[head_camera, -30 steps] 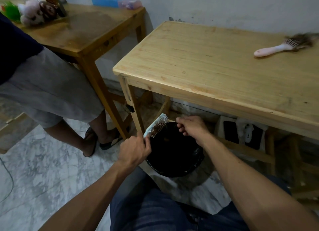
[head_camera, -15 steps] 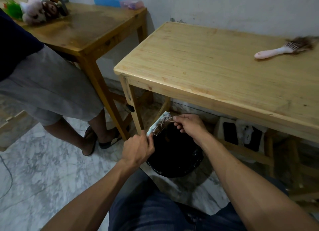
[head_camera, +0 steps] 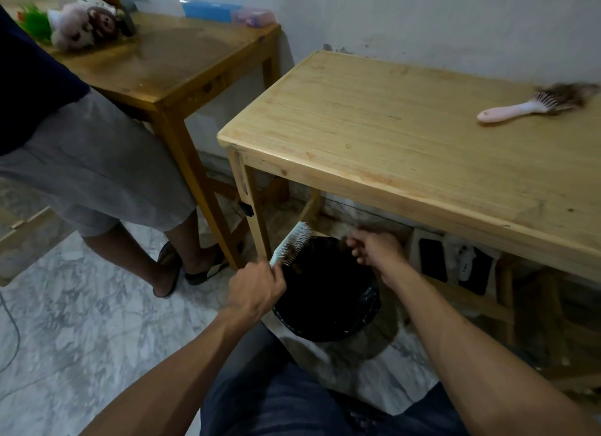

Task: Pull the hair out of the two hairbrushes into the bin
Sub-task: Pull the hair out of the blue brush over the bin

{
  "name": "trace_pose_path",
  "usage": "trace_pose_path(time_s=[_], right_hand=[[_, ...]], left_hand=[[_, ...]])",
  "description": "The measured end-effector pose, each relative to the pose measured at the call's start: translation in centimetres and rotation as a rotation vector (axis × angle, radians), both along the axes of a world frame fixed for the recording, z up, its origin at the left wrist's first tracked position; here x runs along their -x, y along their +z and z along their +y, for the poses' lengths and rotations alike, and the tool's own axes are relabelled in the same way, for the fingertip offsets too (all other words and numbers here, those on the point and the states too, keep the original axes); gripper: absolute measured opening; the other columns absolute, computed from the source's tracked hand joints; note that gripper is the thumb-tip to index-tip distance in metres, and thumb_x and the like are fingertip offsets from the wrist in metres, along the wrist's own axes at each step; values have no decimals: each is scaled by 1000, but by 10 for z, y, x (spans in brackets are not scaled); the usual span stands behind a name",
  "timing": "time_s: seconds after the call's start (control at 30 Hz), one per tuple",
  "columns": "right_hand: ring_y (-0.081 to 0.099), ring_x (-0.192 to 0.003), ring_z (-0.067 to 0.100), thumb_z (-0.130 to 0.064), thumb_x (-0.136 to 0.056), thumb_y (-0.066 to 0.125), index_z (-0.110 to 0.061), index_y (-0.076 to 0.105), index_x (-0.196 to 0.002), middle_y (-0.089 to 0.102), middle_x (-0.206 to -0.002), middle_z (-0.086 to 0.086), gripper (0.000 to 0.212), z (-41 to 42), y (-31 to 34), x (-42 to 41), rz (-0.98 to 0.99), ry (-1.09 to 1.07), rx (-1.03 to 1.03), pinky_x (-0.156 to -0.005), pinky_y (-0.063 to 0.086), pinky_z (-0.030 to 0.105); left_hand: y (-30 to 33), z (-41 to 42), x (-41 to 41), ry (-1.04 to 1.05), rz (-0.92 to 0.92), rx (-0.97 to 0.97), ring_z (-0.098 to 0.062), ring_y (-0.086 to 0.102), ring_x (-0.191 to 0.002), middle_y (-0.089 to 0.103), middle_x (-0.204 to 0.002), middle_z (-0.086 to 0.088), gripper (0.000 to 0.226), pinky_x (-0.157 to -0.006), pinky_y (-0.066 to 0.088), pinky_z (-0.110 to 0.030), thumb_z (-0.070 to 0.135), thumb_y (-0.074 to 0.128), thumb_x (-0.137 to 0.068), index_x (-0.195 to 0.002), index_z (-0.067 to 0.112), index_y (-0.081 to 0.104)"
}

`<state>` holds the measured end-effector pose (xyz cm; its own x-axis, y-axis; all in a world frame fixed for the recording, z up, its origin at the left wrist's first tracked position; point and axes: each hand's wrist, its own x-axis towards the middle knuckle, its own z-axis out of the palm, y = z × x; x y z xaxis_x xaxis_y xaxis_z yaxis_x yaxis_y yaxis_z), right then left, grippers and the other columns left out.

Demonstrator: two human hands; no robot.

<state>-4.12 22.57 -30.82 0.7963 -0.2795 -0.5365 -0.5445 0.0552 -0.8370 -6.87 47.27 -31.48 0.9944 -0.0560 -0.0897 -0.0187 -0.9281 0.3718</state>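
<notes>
The light-blue brush (head_camera: 290,244) was held by its handle in the left hand (head_camera: 257,287), fingers wrapped fully round it, with the bristle head tilted up and away from the grip and positioned over the near-left rim of the bin (head_camera: 325,333). A small dark tuft of hair was seen lodged among the bristles just above the gripping fingers. The right hand (head_camera: 374,250) was located to the right of the brush head, apart from it, above the far side of the bin opening. Its fingers were curled, and a dark wisp (probably pulled hair, though motion blur prevented certainty) appeared to be pinched at the fingertips.

The pink brush (head_camera: 533,105) was left on the table (head_camera: 374,149), well away from both hands, with a thick clump of hair in its bristles. It was judged not yet cleaned.

The following faults were judged possible from this position:

- Hair released by the right hand could be dropped outside the bin, since the hand was placed close to the far rim rather than over the centre.
- Light strands could be carried off by any air movement and deposited on the floor.
- Strands could be left clinging to the fingertips and transferred back to the brush.
- The remaining tuft near the grip could be overlooked, being partly hidden by the bristles.
</notes>
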Motion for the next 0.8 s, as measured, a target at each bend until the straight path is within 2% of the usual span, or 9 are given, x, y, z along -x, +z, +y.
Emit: trace_pose_path(time_s=[0.13, 0.23, 0.33, 0.4, 0.47, 0.53, 0.6, 0.7, 0.8], right_hand=[[59, -60, 11, -6, -95, 57, -3, 68, -120, 69, -84, 1, 27, 18, -8, 4, 6, 140, 161, -45, 48, 18], [62, -94, 18, 1, -87, 61, -16, 44, -148, 59, -123, 1, 66, 23, -9, 4, 15, 282, 211, -56, 55, 24], [63, -109, 21, -4, -74, 73, -29, 38, -150, 48, -140, -6, 87, 26, -12, 4, -76, 372, 168, -61, 59, 28], [69, -99, 19, -5, -78, 76, -26, 51, -138, 60, -132, -5, 69, 29, -14, 5, -117, 401, 76, -60, 58, 26], [69, -77, 12, -6, -88, 72, -15, 65, -119, 72, -109, 2, 33, 31, -14, 6, -142, 376, 2, -55, 54, 21], [62, -59, 7, -10, -93, 69, -8, 73, -102, 73, -85, 7, 10, 29, -13, 6, -178, 283, -20, -52, 51, 17], [57, -52, 5, -10, -94, 68, -12, 75, -90, 71, -74, 6, 8, 24, -15, 4, -212, 188, -38, -50, 49, 16], [58, -51, 6, -12, -93, 69, -11, 77, -90, 72, -66, -1, 9, 10, -12, 1, -238, 5, -81, -50, 49, 16], [60, -60, 9, -10, -94, 67, -9, 77, -103, 77, -81, -2, 13, -1, -12, 0, -187, 59, -9, -53, 50, 18]], left_hand=[[5, -12, 2, -31, -23, 7, -24, 60, -61, 65, -75, -4, 36, -56, 46, -33, 45, 34, -104, -90, 18, 53], [7, -15, 1, -49, -17, 44, -13, 52, -56, 56, -69, 5, 34, -52, 38, -30, 46, 35, -104, -94, 19, 53], [7, -16, 0, -84, -30, 67, -14, 50, -55, 53, -66, 6, 35, -51, 33, -30, 48, 36, -104, -91, 19, 52], [8, -16, 0, -102, -48, 62, -20, 53, -57, 54, -65, 4, 35, -54, 34, -32, 50, 36, -103, -88, 21, 50], [8, -15, 0, -106, -70, 54, -21, 54, -57, 55, -65, 4, 35, -55, 35, -32, 50, 36, -103, -88, 21, 50], [10, -11, -1, -95, -78, 51, -14, 50, -53, 53, -65, 7, 34, -51, 32, -29, 47, 36, -104, -92, 20, 52], [9, -5, -2, -84, -72, 52, -6, 47, -51, 51, -63, 9, 31, -47, 28, -23, 45, 37, -105, -94, 20, 51], [7, 2, -3, -55, -63, 14, -14, 52, -54, 58, -69, 4, 38, -50, 33, -27, 45, 35, -105, -100, 15, 57], [4, 1, -1, -50, -51, -16, -19, 52, -58, 59, -72, 0, 40, -53, 36, -31, 44, 34, -105, -102, 13, 59]])
